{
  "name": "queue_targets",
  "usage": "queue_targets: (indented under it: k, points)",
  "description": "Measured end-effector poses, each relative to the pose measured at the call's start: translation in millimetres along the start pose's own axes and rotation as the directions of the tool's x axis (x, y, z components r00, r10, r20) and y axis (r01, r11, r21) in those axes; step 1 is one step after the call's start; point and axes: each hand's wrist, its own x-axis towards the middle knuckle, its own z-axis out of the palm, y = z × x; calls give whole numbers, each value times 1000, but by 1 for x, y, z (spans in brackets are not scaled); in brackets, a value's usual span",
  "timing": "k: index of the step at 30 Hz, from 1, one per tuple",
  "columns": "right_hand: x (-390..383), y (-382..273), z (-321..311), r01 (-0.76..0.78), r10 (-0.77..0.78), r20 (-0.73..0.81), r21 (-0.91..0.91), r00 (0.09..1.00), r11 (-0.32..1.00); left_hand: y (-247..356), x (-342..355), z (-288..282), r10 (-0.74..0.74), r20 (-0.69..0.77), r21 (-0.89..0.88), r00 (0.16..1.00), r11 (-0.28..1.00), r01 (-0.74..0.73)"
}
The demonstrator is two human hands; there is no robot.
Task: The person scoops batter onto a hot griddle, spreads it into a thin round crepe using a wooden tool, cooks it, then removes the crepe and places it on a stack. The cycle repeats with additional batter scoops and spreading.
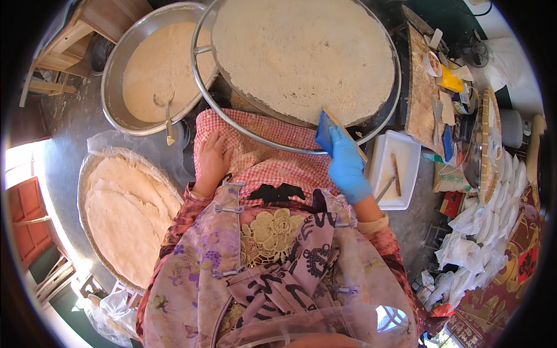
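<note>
My right hand [346, 168], in a blue glove, closes round a blue scraper [323, 132]; a thin wooden strip [333, 118] runs along it and under the fingers. The scraper is at the near right edge of a big round griddle [301, 58], which is coated with a thin beige batter layer. A metal ring [214, 104] encircles the griddle. My bare left hand [213, 161] lies on the red checked cloth [249, 124] over my lap, its fingers stretched out and holding nothing.
A large metal basin [108, 87] of beige batter with a ladle [166, 110] stands at far left. Nearer is a round basket [82, 191] of stacked flat sheets. To the right are a white tray [413, 168] with slim tools, a cluttered board [419, 93] and white plastic bags [481, 232].
</note>
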Motion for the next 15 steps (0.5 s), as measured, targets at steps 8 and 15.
queue_targets:
  k: [8, 15]
  points:
    - [73, 47, -65, -343, 325, 236, 39, 916, 939, -3, 0, 2, -13, -27, -50, 1000, 999, 12]
    - [67, -42, -45, -82, 69, 319, 26, 945, 996, -2, 0, 1, -15, -23, -47, 1000, 999, 14]
